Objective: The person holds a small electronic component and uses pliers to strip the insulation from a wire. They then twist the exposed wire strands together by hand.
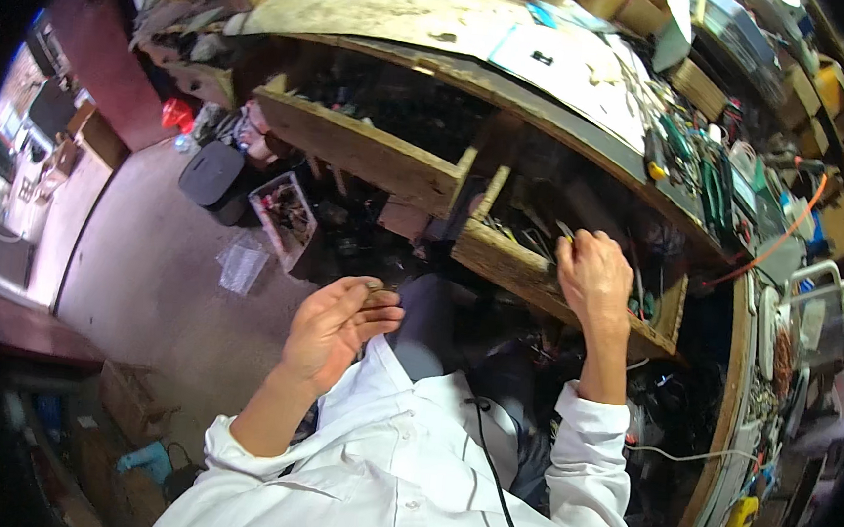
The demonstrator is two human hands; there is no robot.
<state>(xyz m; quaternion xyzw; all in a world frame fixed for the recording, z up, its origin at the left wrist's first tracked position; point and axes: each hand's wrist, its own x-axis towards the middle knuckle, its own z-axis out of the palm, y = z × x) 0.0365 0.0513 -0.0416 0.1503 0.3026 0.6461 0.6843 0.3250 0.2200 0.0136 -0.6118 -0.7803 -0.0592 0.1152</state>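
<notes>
My left hand [336, 328] is raised over my lap, palm turned up. Its thumb and fingertips close on a small dark piece, too small to name. My right hand [596, 275] reaches over the open wooden drawer [520, 271] at the right, its fingers curled together at the drawer's inner side. A bit of yellow and grey shows at those fingertips, but what they grip, if anything, is hidden. Several slim hand tools [533, 237] lie in the drawer beside my right hand.
A second open drawer [362, 148] juts out at the left. Above runs the workbench [392, 9], with pliers [716, 183] and an orange cable [791, 238] at its right. On the floor stand a dark bin [213, 176] and a box of scraps [285, 221].
</notes>
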